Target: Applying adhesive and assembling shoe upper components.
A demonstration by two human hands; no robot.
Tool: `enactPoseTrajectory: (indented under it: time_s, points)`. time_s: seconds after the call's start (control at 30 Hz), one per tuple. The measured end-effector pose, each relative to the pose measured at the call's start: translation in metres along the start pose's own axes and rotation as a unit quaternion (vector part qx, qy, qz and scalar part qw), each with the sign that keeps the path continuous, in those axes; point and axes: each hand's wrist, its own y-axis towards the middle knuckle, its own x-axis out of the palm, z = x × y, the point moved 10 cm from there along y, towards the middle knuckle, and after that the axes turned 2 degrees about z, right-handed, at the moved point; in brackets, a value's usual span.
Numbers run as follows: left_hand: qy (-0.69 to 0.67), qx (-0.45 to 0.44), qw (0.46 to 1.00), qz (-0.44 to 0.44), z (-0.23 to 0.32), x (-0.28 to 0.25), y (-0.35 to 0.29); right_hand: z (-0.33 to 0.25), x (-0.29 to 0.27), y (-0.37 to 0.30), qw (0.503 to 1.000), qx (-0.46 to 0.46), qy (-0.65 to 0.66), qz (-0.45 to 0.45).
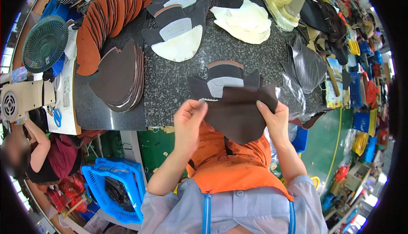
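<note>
The left hand and right hand each pinch an edge of the dark brown panel, at the table's near edge, overlapping a layered black piece. Apparent step: alignment; placement calls for level edges.

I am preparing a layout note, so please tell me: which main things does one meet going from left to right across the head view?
Round green fan, stack of dark brown leather-like pieces, left hand, dark brown leather-like sheet held in both hands, right hand, stack of glossy black curved pieces.
</note>
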Motion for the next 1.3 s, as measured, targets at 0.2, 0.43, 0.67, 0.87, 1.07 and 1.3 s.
enactPoseTrajectory:
  time_s: [0.2,0.43,0.67,0.87,1.07,1.3]
  points:
    - [0.499,0.326,0.790,0.140,0.067,-0.014,0.019,-0.001,0.027,0.013,0.974,-0.079,-0.210,-0.034]
    - [0.556,0.335,0.741,0.173,0.069,-0.011,0.030,0.001,0.033,0.028,0.963,-0.093,-0.254,-0.012]
    - [0.619,0.454,0.617,0.177,0.079,0.015,0.013,-0.013,0.035,0.028,0.883,-0.197,-0.425,0.013]
    - [0.635,0.480,0.535,-0.283,-0.004,0.097,-0.016,-0.031,0.015,0.057,0.896,-0.234,-0.376,0.014]
    - [0.683,0.322,0.575,-0.315,0.012,0.101,0.034,-0.006,-0.002,0.073,0.953,-0.089,-0.289,0.011]
    - [0.688,0.344,0.591,-0.243,0.038,0.096,0.066,-0.049,-0.063,0.074,0.862,-0.186,-0.439,0.171]
